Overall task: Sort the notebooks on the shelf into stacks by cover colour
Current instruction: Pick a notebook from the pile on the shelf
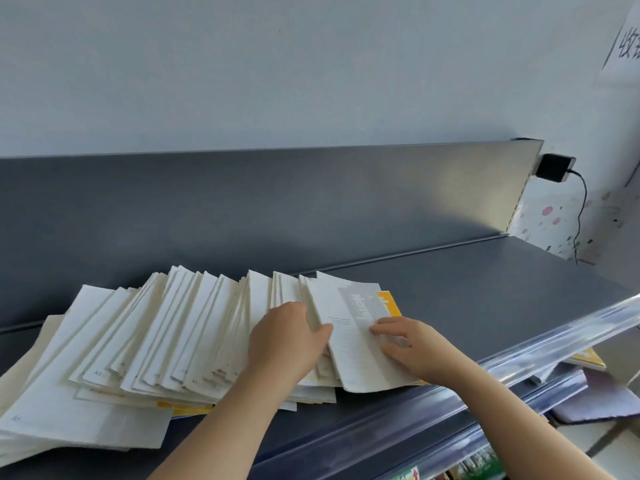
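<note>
One black power adapter mounted on the wall. Its cable hangs below the adapter. A handwritten paper sign is above the adapter.

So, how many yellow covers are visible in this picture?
3: one yellow cover beneath the grey-banded notebook under the right hand; a second under the front edge of the pile; a third on the lower shelf at right. Others may lie hidden.

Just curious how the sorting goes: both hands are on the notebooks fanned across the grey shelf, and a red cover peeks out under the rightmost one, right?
Not quite: the head view shows the cover under the rightmost notebook is yellow, not red. The left hand and right hand are on the notebooks fanned across the grey shelf.
</note>
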`<state>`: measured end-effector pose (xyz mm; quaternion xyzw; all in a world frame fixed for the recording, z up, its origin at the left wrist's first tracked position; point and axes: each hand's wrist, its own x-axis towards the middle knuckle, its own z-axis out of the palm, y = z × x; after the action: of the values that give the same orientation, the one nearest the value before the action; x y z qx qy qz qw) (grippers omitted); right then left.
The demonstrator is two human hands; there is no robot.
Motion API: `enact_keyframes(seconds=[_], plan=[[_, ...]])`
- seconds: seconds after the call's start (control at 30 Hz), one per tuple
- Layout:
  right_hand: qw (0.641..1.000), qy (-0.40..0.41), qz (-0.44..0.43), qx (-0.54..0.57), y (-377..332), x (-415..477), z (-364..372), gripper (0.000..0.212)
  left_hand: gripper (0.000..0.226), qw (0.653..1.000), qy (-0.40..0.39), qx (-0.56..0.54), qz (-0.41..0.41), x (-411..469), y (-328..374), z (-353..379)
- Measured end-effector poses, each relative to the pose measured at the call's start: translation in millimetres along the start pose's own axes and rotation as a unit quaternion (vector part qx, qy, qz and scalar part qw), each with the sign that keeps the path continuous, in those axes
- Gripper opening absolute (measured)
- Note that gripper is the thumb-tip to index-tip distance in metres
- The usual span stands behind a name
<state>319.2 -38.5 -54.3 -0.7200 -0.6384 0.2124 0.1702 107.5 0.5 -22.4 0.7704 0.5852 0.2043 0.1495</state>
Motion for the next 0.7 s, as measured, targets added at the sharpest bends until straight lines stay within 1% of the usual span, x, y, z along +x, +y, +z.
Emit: enact_keyframes(seconds=[0.07, 0.1, 0.17, 0.2, 0.27, 0.33, 0.43, 0.47, 0.53, 0.6, 0.7], plan=[[0.999, -0.014, -0.012, 0.036, 8.6, 0.5, -8.7, 0.034, 0.039, 0.999, 0.009, 0.037, -0.031, 2.1, 9.0, 3.1], [0.998, -0.008, -0.012, 0.056, 12.3, 1.4, -11.3, 0.034, 0.040, 0.998, 0.015, 0.050, -0.044, 3.4, 11.8, 4.7], [0.997, 0.035, -0.003, 0.076, 20.0, 4.4, -10.6, 0.034, 0.030, 0.996, 0.020, 0.062, -0.067, 4.5, 14.4, 8.0], [0.996, 0.058, -0.002, 0.065, 22.2, 6.2, -9.1, 0.032, 0.024, 0.995, 0.020, 0.061, -0.074, 3.8, 15.2, 9.1], [0.997, 0.075, -0.024, 0.028, 23.0, 8.6, -4.4, 0.027, 0.014, 0.995, 0.024, 0.049, -0.081, 1.9, 15.4, 11.4], [0.996, 0.058, -0.056, 0.033, 20.0, 8.9, 1.3, 0.026, 0.013, 0.995, 0.035, 0.039, -0.086, -0.2, 15.7, 11.7], [0.994, 0.018, -0.061, 0.091, 15.2, 7.9, 5.1, 0.038, 0.028, 0.993, 0.049, 0.047, -0.095, -2.8, 15.7, 9.9], [0.993, 0.020, -0.061, 0.101, 14.6, 7.8, 5.8, 0.039, 0.030, 0.992, 0.053, 0.053, -0.100, -4.2, 15.6, 9.2], [0.991, 0.049, -0.042, 0.113, 15.3, 7.5, 6.7, 0.034, 0.035, 0.990, 0.070, 0.050, -0.113, -6.4, 13.2, 7.8], [0.990, 0.079, -0.017, 0.112, 16.3, 7.4, 4.9, 0.027, 0.032, 0.987, 0.095, 0.020, -0.126, -7.2, 8.2, 5.9], [0.994, 0.055, -0.035, 0.088, 15.8, 9.7, 6.3, 0.028, 0.023, 0.983, 0.120, -0.019, -0.135, -9.1, 3.1, 3.9]])
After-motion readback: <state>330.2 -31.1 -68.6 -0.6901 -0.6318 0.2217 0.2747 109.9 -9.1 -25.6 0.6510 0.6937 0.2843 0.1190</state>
